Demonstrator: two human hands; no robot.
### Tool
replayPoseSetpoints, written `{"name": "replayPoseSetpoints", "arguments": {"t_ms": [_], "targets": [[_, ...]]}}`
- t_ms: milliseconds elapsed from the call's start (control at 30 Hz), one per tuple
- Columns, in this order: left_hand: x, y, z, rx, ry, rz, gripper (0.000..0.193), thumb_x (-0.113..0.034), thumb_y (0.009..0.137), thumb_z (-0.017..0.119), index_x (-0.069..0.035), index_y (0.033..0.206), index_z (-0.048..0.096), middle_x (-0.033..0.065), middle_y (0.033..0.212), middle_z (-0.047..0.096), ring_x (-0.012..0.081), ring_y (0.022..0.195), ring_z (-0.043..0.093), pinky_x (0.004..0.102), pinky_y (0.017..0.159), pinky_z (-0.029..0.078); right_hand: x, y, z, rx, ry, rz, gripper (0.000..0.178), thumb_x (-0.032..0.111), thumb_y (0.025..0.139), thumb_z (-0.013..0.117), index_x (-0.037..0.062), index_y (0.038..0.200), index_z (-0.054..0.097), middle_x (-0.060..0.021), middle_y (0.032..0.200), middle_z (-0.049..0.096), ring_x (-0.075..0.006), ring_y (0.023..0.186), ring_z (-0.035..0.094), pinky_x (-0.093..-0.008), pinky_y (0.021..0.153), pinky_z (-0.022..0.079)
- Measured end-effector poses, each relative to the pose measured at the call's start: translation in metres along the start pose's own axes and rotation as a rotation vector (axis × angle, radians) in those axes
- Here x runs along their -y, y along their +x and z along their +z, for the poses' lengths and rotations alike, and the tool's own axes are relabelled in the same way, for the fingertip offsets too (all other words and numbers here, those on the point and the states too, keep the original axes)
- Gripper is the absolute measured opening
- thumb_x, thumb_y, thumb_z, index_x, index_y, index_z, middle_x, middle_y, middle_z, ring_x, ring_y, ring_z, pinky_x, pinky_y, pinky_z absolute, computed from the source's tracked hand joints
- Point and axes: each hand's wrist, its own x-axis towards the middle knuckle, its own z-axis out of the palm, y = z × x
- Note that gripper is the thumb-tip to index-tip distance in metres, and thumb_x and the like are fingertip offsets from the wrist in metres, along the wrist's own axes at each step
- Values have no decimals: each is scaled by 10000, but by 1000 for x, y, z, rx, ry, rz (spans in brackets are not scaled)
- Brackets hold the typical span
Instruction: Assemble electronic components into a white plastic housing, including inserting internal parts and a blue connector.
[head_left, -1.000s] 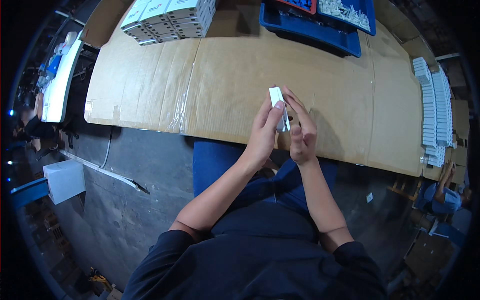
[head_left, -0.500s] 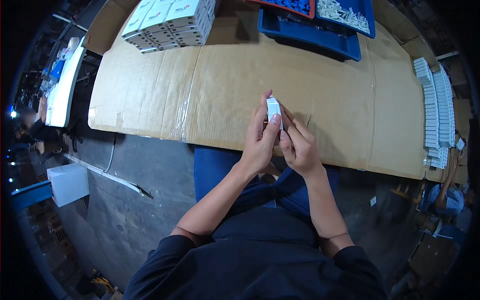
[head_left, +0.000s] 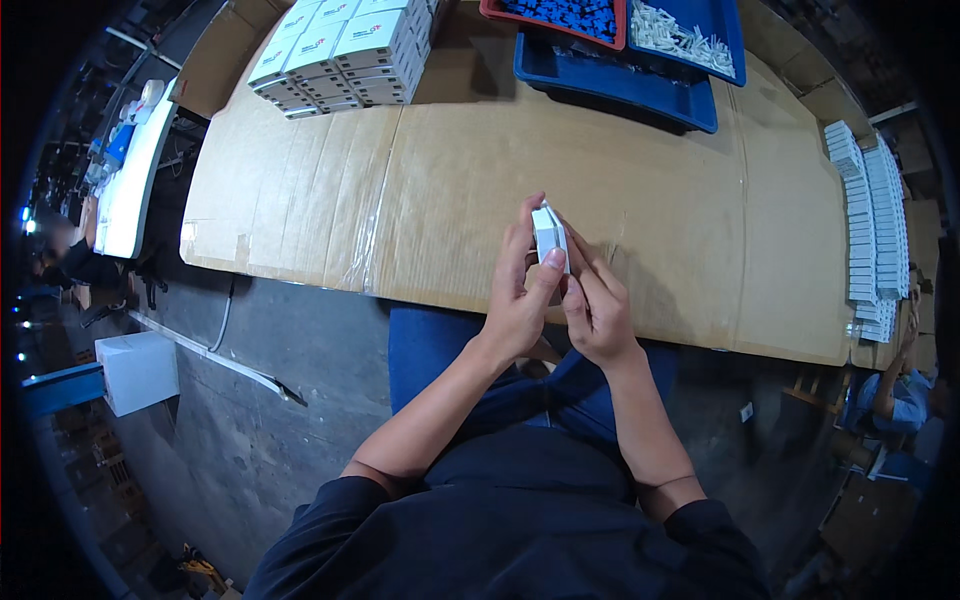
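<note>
A small white box-like piece (head_left: 549,232) is held upright between my two hands, above the near part of the cardboard-covered table (head_left: 480,190). My left hand (head_left: 520,295) is closed on its left side, the thumb pressing its lower front face and a fingertip at its top. From the other side, my right hand (head_left: 602,310) closes round the back and right edge, with its thumb near the bottom. A thin gap or seam runs down the piece's upper right side. Fingers cover much of the rest of it.
Stacked white boxes (head_left: 345,50) stand at the far left of the table. Farther right are a red tray of blue parts (head_left: 570,18), a blue tray of white parts (head_left: 685,35) and a blue tray (head_left: 620,90) beneath. White stacks (head_left: 870,220) line the right edge, where another person (head_left: 895,395) sits.
The white piece has turned slightly in my hands, and a seam on its right side shows more. Both hands keep their hold, while the view has shifted a little.
</note>
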Motion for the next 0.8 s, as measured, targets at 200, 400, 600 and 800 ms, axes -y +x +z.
{"name": "replayPoseSetpoints", "arguments": {"t_ms": [200, 400, 600, 800], "targets": [[-1, 3, -8, 61, 103, 234, 832, -337, 967, 637, -16, 1629, 248, 153, 1452, 416, 268, 1305, 469, 430, 1146, 363, 13, 6, -5, -150, 463, 477, 490, 308, 1110, 514, -38, 1453, 562, -182, 1373, 647, -254, 1255, 633, -352, 1039, 513], [8, 0, -6, 107, 193, 326, 1021, -449, 872, 701, 41, 1614, 201, 244, 1528, 362, 338, 1363, 440, 470, 1170, 343, 31, 9, -10, -46, 759, 717, 553, 305, 1063, 633, -46, 1474, 513, -148, 1398, 612, -191, 1235, 601, -358, 1015, 520], [10, 1, -6, -27, 298, 397, 934, -602, 969, 606, 89, 1544, 350, 286, 1479, 482, 385, 1317, 515, 487, 1109, 406, 38, 3, 12, -166, 810, 673, 531, 137, 1024, 667, -45, 1482, 469, -172, 1440, 585, -211, 1294, 586, -356, 1072, 494], [9, 2, -10, -66, 378, 501, 1066, -745, 872, 633, 101, 1487, 424, 275, 1396, 513, 382, 1215, 550, 480, 1000, 473, 43, -2, 28, -240, 814, 668, 489, 213, 1065, 651, -31, 1467, 514, -141, 1373, 625, -141, 1187, 618, -302, 1003, 510]]}}
